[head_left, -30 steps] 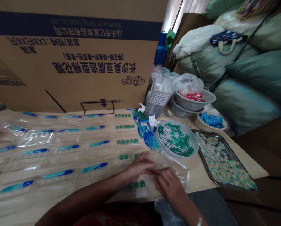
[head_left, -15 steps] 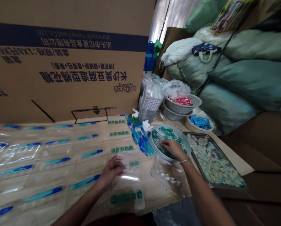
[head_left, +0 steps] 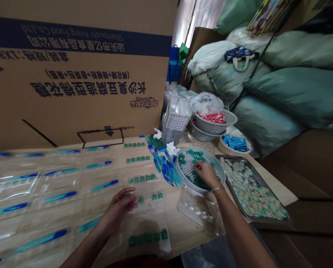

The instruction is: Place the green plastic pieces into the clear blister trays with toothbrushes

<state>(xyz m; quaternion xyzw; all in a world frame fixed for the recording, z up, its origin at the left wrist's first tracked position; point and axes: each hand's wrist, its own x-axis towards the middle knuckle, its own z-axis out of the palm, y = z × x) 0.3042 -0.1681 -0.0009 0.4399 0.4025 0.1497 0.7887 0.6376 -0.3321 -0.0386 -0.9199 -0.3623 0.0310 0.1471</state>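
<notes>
Two hands working: right hand (head_left: pixel 208 174) pinching green pieces (head_left: pixel 199 182) in colander (head_left: pixel 223 175), left hand (head_left: pixel 118 210) lying open beside part-filled blister tray (head_left: pixel 146 223).

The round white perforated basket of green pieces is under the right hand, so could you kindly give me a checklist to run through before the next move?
1. Right hand inside the round white perforated basket, among the green pieces: ok.
2. Its grip on a piece: cannot tell, the fingers hide it.
3. Left hand open and holding nothing: ok.
4. Clear plastic blister tray near the left hand: its upper row of pieces looks shorter than its lower row: not ok.
5. Second clear plastic blister tray beside the basket: flat, no pieces visible: ok.
</notes>
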